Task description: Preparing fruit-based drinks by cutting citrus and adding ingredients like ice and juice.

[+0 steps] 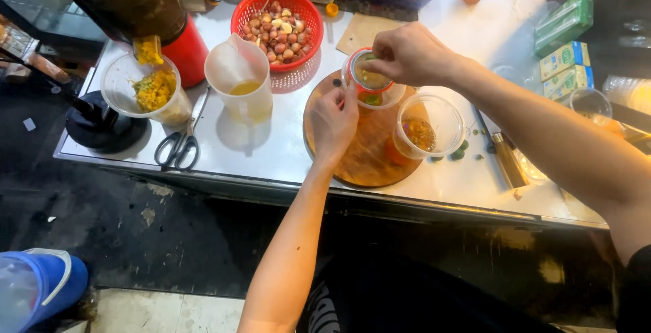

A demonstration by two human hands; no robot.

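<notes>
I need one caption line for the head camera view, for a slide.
Left hand steadies a clear cup on a round wooden board; right hand presses something into it.

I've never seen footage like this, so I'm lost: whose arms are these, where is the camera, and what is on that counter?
The single picture comes from a camera worn on a person's head, looking down. The arms are that person's own. The left hand steadies a clear cup with a small strainer on it; the right hand presses into the strainer. Both stand on a round wooden board on a metal counter. Nearby: a second clear cup, a plastic jug, scissors and a red basket of shallots.
</notes>
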